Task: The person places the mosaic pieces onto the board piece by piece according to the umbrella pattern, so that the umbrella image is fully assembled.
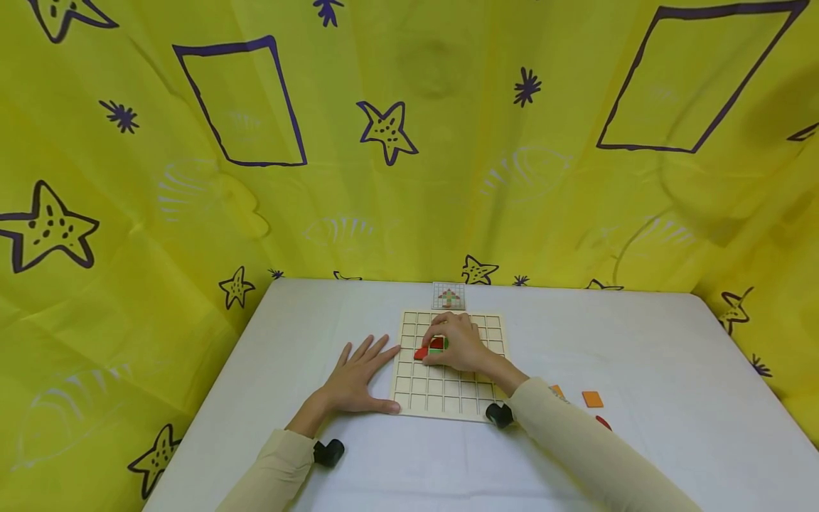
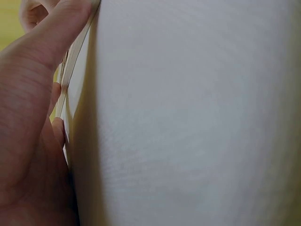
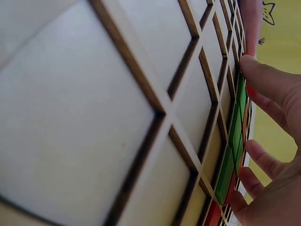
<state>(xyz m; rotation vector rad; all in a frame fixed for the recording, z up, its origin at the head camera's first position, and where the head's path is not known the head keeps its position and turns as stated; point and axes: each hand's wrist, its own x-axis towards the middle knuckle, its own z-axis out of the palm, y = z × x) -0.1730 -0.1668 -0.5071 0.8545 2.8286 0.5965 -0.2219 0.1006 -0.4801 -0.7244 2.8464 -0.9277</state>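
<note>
A pale wooden grid board (image 1: pixel 435 406) lies on the table. My left hand (image 1: pixel 357 377) rests flat with fingers spread, its thumb and little finger at the board's left edge. Over the board's upper middle is my right hand (image 1: pixel 462 343), its thumb and index finger pinching a small red tile (image 1: pixel 420 353). Just right of that tile, a dark red tile (image 1: pixel 436 343) and a green tile (image 1: pixel 436 350) sit in the grid. The right wrist view shows green tiles (image 3: pixel 226 176) in a row beneath the hand, partly covered by its fingers.
Behind the board lies a small pattern card (image 1: pixel 448 296) printed with a red and green figure on a grid. To the right on the white table (image 1: pixel 640 341) are an orange square tile (image 1: pixel 592 399) and a red tile (image 1: pixel 603 422). The right forearm partly covers another orange tile (image 1: pixel 558 390).
</note>
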